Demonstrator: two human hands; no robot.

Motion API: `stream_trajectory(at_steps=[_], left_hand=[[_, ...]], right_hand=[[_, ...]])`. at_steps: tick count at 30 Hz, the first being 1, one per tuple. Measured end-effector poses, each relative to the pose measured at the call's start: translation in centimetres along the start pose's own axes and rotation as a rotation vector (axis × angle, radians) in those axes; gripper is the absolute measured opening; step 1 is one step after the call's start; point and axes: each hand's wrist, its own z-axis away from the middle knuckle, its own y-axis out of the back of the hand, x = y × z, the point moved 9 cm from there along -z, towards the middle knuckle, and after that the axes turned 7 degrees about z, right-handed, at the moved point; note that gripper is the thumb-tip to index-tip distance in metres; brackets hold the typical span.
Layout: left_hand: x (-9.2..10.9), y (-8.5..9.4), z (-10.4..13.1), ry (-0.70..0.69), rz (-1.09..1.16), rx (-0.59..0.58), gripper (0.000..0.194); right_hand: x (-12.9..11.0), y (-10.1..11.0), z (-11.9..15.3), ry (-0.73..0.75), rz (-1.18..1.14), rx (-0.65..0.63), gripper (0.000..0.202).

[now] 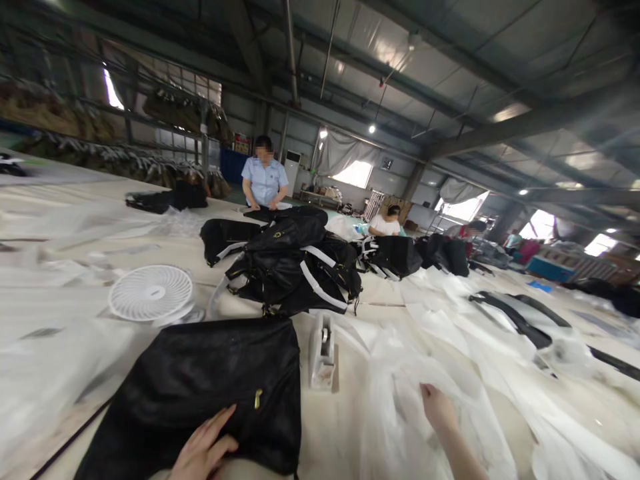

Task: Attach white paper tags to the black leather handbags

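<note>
Flat on the table in front of me lies a black bag (200, 373) with a gold zipper pull (258, 399). My left hand (207, 445) rests on its lower part, fingers stretched out and the thumb apart. To the right, my right hand (440, 408) is at a translucent plastic bag (395, 407), its fingers closed on the thin film. A white tape dispenser (323, 353) stands between the black bag and the plastic.
A white fan (151, 293) lies at the left. Beyond the black bag is a pile of black bags (285, 260) with white-wrapped straps. A person in a light blue shirt (265, 179) stands across the table. Loose plastic sheeting (560, 427) covers the right side.
</note>
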Motion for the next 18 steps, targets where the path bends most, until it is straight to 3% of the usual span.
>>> stream_trajectory(at_steps=[3,6,8,11,14,18], left_hand=[[0.0,0.8,0.1,0.032,0.058,0.038,0.032],[1.0,2.5,-1.0,0.102,0.186,0.118,0.03],[2.2,3.8,-2.2,0.167,0.321,0.167,0.029],[4.6,4.8,-4.3,0.287,0.574,0.164,0.027],[6.3,4.1,-6.0,0.475,0.851,0.103,0.033],[7.2,2.5,-7.0,0.666,1.207,0.078,0.052]], right_hand=[[2.1,-0.1,0.7,-0.049,-0.117,-0.07,0.032],[0.8,-0.5,2.6,-0.066,-0.275,-0.111,0.043],[-2.5,-1.6,4.9,-0.021,-0.451,-0.188,0.047],[-9.8,-3.9,9.9,0.106,-0.678,-0.391,0.05],[-16.8,-6.7,15.9,0.22,-0.722,-0.598,0.054],[-22.8,-11.5,23.6,0.348,-0.638,-0.829,0.059]])
